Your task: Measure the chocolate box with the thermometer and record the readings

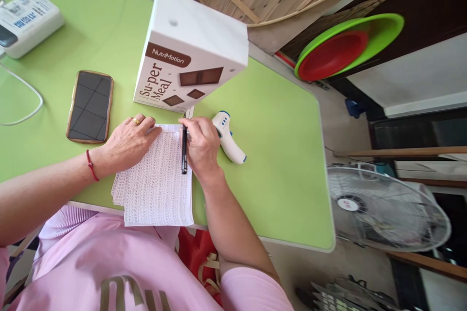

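Note:
A stack of sheets covered in rows of handwriting (156, 184) lies at the table's near edge, its lower end sticking out past it. My left hand (127, 143), with a ring and a red string bracelet, is at the top left corner of the sheets, fingers bent and thumb on the paper. At the top right corner, my right hand (202, 146) holds a black pen (184, 153), which lies lengthwise over the paper's right side. Just right of that hand rests a white and blue handheld infrared thermometer (231, 141), partly covered by the fingers.
Beyond the sheets stands a white NutriMotion box (197, 48). A phone (91, 107) lies left of my left hand. Farther left is a white device (32, 24) with a cable (36, 95). Off the green table (277, 170), a fan (386, 209) and basins (346, 48) are on the right.

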The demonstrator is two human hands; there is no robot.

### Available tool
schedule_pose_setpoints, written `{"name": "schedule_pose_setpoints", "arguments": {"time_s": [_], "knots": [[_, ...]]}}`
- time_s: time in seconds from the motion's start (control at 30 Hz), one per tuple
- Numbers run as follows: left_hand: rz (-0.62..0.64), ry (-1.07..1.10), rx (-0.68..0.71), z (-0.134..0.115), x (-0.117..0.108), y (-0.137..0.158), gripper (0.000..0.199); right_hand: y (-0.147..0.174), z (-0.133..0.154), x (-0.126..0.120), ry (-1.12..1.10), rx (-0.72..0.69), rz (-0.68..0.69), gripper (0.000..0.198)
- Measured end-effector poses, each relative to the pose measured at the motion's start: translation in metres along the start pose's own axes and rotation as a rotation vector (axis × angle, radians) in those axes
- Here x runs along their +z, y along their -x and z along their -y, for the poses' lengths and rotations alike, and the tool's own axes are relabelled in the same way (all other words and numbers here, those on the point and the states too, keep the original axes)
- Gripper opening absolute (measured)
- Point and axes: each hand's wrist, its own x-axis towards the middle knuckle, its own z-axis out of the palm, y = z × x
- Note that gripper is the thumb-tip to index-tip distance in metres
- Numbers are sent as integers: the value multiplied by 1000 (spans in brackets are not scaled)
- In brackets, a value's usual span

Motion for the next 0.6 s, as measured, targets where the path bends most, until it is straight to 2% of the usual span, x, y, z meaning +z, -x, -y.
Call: {"name": "schedule_pose_setpoints", "arguments": {"time_s": [0.2, 0.47, 0.6], "knots": [[-13, 53, -20, 4, 0, -2, 31, -1, -5, -5, 215, 79, 93, 34], [-25, 31, -9, 9, 1, -2, 27, -3, -1, -13, 272, 83, 135, 30], [-39, 25, -20, 14, 4, -3, 30, -4, 2, -24, 259, 21, 183, 28]]}}
